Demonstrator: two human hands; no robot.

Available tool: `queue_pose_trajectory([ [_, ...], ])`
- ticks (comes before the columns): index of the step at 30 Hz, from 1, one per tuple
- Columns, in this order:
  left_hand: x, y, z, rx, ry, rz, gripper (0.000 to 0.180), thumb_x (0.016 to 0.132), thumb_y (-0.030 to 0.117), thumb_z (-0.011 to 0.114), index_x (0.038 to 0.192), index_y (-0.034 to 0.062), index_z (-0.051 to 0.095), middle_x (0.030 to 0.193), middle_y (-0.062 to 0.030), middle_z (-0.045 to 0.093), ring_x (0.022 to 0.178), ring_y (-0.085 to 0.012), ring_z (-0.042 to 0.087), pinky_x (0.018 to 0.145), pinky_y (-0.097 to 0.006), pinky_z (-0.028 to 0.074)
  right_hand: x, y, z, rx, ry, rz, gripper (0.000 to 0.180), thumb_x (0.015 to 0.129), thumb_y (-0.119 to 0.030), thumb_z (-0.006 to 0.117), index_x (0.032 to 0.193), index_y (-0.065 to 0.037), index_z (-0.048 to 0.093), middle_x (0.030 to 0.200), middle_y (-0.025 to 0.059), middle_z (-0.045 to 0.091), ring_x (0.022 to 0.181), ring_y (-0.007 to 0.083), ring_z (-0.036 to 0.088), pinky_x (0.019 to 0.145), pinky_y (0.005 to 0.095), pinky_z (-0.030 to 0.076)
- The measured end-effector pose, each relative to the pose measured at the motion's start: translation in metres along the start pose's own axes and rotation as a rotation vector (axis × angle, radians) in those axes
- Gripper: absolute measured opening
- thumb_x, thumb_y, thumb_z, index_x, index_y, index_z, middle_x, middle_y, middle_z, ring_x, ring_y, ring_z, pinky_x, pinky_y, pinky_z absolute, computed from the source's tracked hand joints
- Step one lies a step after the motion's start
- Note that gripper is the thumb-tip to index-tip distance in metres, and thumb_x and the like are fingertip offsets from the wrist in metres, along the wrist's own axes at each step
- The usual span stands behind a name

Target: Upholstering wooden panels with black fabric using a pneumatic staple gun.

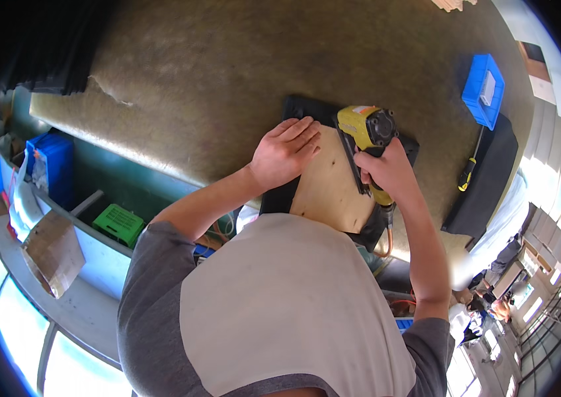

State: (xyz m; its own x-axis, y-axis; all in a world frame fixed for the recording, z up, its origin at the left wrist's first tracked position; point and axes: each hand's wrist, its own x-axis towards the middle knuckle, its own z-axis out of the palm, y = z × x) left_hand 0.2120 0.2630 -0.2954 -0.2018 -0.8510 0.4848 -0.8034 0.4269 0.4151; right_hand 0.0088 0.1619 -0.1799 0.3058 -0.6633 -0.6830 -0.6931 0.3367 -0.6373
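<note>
On the table in front of me lies a pale wooden board (326, 178) with black fabric (303, 106) folded around its edges. My left hand (287, 152) rests flat on the board's left side, pressing near the fabric edge, fingers stretched out. In my right hand (389, 169) I grip a yellow and black pneumatic staple gun (361, 126), its nose against the right edge of board and fabric. An orange-brown air hose (389, 239) runs down from its handle. The exact contact point of the nose is hidden by the tool.
A blue plastic bin (483, 91) stands at the far right of the brown table (194, 79). Near it lie a yellow and black screwdriver (467, 175) and black fabric (492, 178). At lower left are a green crate (118, 224), a blue bin (51, 165) and a cardboard piece (54, 251).
</note>
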Motion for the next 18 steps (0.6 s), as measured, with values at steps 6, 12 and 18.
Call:
queue_pose_trajectory([
  [6,-0.001,0.003,-0.003,0.010,0.002,0.042,0.020,0.083,0.017,0.071,0.098,0.0041,0.074,0.116,-0.0096,0.074,0.117,-0.0246,0.066,0.099,-0.038,0.054,0.007,-0.015,0.018,-0.073,-0.058,-0.038,0.018,0.079,-0.013,0.066,0.082,0.005,0.064,0.060,0.0088,0.064,0.053,0.0189,0.067,0.053,0.0338,0.053],
  [12,0.001,0.006,-0.005,0.052,0.003,0.048,0.019,0.078,0.016,0.069,0.093,0.0040,0.073,0.113,-0.0111,0.073,0.113,-0.0257,0.066,0.097,-0.040,0.052,-0.046,0.034,-0.004,-0.027,0.108,-0.096,0.021,0.081,-0.014,0.071,0.091,0.004,0.065,0.061,0.0073,0.064,0.053,0.0155,0.066,0.052,0.0330,0.051],
  [18,0.037,0.045,0.020,-0.069,-0.126,0.011,0.038,0.081,0.027,0.070,0.111,0.0051,0.068,0.143,-0.0147,0.056,0.134,-0.0321,0.051,0.111,-0.049,0.040,-0.104,0.100,-0.047,0.062,0.250,0.155,0.013,0.083,-0.006,0.070,0.093,0.002,0.068,0.063,0.0032,0.063,0.053,0.0111,0.062,0.050,0.0290,0.049],
])
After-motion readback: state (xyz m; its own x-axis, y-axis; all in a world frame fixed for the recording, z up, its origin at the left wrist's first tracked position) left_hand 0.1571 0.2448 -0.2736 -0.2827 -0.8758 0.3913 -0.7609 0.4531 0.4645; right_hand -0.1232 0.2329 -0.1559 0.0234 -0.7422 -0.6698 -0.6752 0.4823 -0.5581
